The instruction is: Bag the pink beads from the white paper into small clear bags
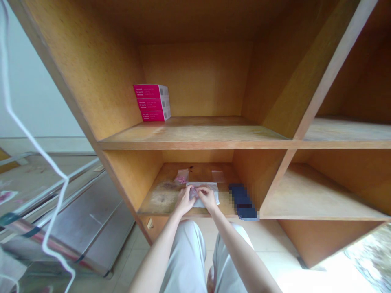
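Both my hands rest on the lower shelf point(159, 203) of a wooden cabinet. My left hand point(185, 200) and my right hand point(207, 197) meet over a clear plastic bag point(214, 191) lying flat on the shelf, fingers pinched together on a small part of it between them. Just behind, a small clear bag with pink contents point(181, 177) lies on the shelf, and another small clear bag point(218, 176) lies to its right.
A stack of three pink and white boxes point(152, 102) stands at the back left of the upper shelf point(195, 138). A dark blurred object point(243, 201) lies at the lower shelf's right. Open compartments lie to the right; metal rails point(55, 191) and a white cable point(18, 118) are at left.
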A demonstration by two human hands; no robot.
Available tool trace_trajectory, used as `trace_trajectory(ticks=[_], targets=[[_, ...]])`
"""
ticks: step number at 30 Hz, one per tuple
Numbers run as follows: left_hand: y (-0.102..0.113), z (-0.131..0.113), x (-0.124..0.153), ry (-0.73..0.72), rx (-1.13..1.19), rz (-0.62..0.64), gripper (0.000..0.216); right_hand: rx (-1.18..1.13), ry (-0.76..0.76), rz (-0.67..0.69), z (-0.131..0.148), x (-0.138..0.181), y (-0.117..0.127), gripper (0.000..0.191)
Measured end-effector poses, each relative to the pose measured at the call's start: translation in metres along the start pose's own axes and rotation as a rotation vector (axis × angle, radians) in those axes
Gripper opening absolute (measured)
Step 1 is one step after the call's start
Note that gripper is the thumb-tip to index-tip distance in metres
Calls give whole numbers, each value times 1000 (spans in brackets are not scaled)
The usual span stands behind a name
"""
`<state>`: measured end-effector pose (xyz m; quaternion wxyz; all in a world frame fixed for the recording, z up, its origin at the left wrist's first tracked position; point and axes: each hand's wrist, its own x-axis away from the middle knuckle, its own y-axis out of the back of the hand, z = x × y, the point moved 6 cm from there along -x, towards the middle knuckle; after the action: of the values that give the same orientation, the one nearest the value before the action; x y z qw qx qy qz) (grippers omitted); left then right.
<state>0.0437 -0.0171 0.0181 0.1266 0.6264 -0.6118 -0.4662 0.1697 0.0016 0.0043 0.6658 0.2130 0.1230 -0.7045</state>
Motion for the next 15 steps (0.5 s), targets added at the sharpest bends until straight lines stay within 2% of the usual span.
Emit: trace_trajectory(ticks=[9, 15], targets=[[-1, 3, 0, 1, 41, -25, 34, -41, -73, 16, 1, 1, -1, 18], [-4, 14, 0, 30, 118, -99, 37, -86, -105, 4, 7, 3, -1, 21]])
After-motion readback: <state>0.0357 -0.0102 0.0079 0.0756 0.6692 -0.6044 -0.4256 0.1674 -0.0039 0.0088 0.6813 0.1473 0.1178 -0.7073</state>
